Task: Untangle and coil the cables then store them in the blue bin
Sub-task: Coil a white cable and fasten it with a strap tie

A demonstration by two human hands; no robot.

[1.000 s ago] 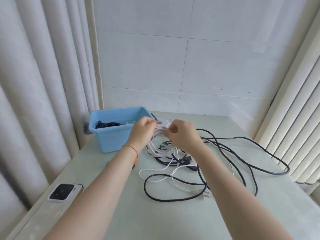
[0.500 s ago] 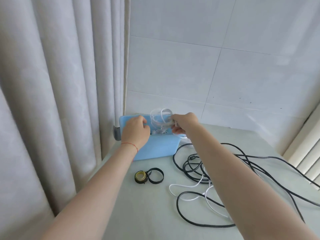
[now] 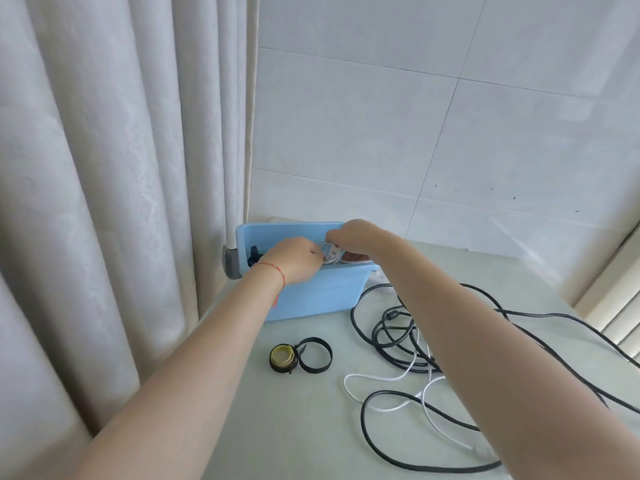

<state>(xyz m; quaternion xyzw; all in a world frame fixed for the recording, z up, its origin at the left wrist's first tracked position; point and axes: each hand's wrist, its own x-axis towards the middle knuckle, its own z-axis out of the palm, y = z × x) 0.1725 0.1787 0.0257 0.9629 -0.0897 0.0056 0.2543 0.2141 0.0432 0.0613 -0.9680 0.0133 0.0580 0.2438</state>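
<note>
Hands are meeting over the open light-blue plastic bin [image 3: 311,299], left hand [image 3: 294,259] and right hand [image 3: 349,233] both pinching the coiled white cable [image 3: 332,252] inside it, while tangled black and white cables [image 3: 398,341] are lying on the worktop [image 3: 311,427] nearer the right arm.

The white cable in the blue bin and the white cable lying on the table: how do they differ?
The coiled white cable is bundled into tight loops, while the loose white cable sprawls in open curves. The coiled one sits inside the blue plastic bin, held by the left hand and right hand; the loose one lies untouched on the pale table, crossing black cables. Both are thin and white.
</note>
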